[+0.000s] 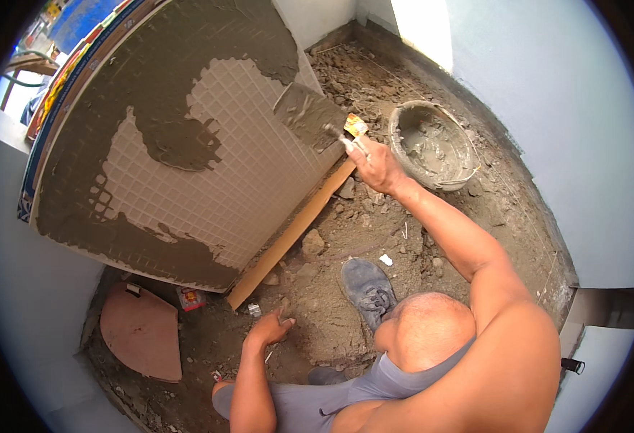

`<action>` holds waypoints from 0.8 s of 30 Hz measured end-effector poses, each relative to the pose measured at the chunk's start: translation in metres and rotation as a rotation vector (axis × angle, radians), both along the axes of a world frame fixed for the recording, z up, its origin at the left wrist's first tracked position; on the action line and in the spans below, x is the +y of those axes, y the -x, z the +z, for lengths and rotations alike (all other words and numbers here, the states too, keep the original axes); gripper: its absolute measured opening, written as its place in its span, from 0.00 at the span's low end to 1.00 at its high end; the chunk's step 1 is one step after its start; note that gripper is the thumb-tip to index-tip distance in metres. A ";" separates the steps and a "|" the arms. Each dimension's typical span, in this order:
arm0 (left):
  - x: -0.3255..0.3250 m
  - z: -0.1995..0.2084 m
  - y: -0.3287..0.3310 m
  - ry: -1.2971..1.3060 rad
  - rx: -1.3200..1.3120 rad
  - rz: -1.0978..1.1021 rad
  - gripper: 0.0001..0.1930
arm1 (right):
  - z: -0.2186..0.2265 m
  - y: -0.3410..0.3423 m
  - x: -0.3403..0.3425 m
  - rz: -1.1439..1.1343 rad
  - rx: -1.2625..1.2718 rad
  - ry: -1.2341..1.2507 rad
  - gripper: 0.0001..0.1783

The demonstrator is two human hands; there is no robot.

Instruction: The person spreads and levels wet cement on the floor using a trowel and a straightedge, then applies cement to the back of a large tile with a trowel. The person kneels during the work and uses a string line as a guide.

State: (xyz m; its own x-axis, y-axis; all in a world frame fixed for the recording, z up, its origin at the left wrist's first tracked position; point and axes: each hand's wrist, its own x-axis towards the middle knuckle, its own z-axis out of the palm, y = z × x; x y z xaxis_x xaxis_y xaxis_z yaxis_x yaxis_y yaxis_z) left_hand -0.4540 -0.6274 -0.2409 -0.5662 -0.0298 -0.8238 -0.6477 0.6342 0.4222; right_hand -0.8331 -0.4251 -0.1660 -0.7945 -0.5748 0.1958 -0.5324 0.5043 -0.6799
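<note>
My right hand [379,167] is closed round the handle of a trowel [304,114]. Its flat, mortar-smeared blade lies against the right edge of a large tile [252,155], whose gridded back faces up. Grey wet mortar [176,137] covers much of that back in an uneven layer, while a pale patch of grid shows through the middle and right. Low over the dirt, my left hand [270,328] holds nothing, with its fingers apart. Beyond my right hand stands a round bucket [432,144] with wet mortar inside.
Along the tile's lower right edge runs a tan strip [291,234]. A reddish curved piece [140,332] and a small red packet [190,298] lie at left. Stones and rubble [315,242] cover the floor around my shoe [369,289]. Pale walls [540,108] close in the corner.
</note>
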 end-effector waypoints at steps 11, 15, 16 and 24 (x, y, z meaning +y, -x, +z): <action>0.013 0.014 0.024 -0.018 0.039 -0.114 0.36 | 0.105 0.039 0.191 -0.430 0.059 -1.102 0.20; 0.014 0.018 0.033 -0.018 0.040 -0.119 0.35 | 0.079 0.045 0.186 -0.398 -0.015 -1.168 0.18; 0.015 0.018 0.034 -0.020 0.037 -0.117 0.35 | 0.074 0.049 0.185 -0.392 0.008 -1.203 0.17; 0.005 0.002 0.024 -0.023 0.009 -0.097 0.38 | 0.058 0.068 0.185 -0.434 0.091 -1.183 0.15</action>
